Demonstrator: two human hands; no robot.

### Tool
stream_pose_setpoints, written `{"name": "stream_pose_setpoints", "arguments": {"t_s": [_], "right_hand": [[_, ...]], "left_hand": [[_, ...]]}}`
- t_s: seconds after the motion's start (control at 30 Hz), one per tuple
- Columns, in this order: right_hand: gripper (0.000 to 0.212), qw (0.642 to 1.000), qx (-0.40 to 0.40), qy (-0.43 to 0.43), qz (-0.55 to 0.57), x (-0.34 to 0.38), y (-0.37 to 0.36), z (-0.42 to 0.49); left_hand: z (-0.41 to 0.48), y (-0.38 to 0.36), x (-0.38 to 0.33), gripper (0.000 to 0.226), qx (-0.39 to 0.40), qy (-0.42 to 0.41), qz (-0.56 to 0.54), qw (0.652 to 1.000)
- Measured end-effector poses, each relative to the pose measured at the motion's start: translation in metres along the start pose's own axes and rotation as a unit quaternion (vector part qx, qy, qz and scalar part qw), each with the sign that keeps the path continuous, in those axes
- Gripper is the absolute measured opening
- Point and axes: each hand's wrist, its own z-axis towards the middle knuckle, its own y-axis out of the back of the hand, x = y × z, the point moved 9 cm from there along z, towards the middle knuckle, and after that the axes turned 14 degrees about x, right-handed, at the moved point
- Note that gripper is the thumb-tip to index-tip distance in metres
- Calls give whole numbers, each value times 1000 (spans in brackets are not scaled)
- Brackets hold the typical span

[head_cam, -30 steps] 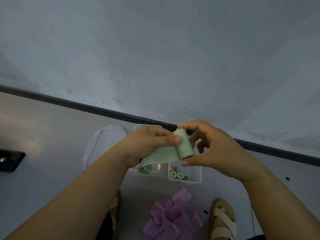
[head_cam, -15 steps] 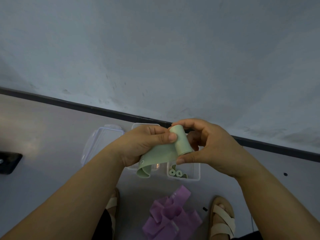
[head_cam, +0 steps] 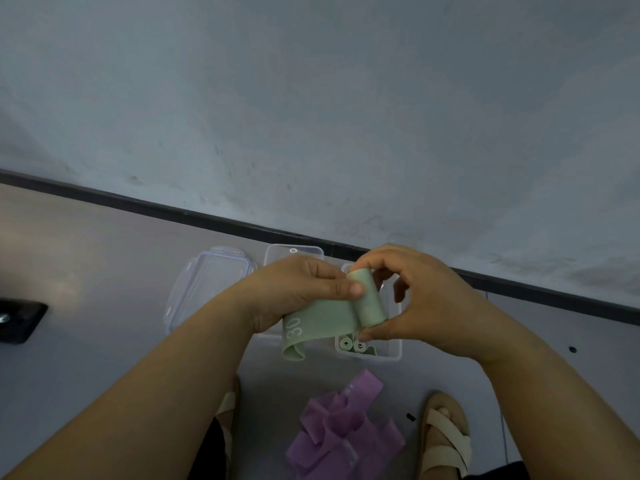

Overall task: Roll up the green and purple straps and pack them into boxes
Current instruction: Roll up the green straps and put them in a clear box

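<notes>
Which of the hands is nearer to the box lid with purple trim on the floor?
Left. The left hand is just right of the box lid; the right hand is farther right.

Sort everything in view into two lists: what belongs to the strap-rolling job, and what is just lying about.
Belongs to the job:
green strap, half rolled between left hand and right hand
clear box holding rolled green straps
purple straps on the floor
second clear box
clear lid

Lying about:
dark object at left
sandals
</notes>
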Motion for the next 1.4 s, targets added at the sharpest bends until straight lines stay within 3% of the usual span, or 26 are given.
{"name": "stream_pose_setpoints", "arguments": {"t_s": [0.13, 0.33, 0.47, 0.57, 0.67, 0.8, 0.97, 1.1, 1.23, 1.4], "right_hand": [[61, 1000, -7, -2, -13, 0, -2, 3], [71, 990, 15, 12, 139, -1, -2, -1], [65, 975, 24, 44, 215, 1, -2, 0], [61, 972, 12, 56, 226, 1, 0, -1], [59, 980, -9, 47, 193, 1, 4, -3], [58, 994, -24, 28, 104, -2, 8, -4], [56, 1000, -18, 13, -19, -4, 4, -1], [56, 997, -19, 20, -72, -2, 1, 1], [53, 995, -21, 27, -99, 0, 1, 0], [51, 993, -25, 30, -110, 0, 0, 1]], "left_hand": [[0, 5, 1, 22, -21, 2, -5, 1000], [0, 4, -2, 11, 20, -48, -71, 996], [1, -2, -6, 46, 67, -77, -110, 989], [2, -5, -6, 50, 86, -80, -127, 985], [2, -5, -6, 46, 76, -60, -118, 988], [-2, 1, -1, 13, 10, -11, -66, 998], [-4, 10, 3, 29, -41, 24, 1, 999], [-4, 12, 5, 24, -66, 34, 17, 997], [-4, 13, 3, 18, -76, 32, 26, 996], [-4, 11, 1, 32, -82, 17, 43, 996]]}}
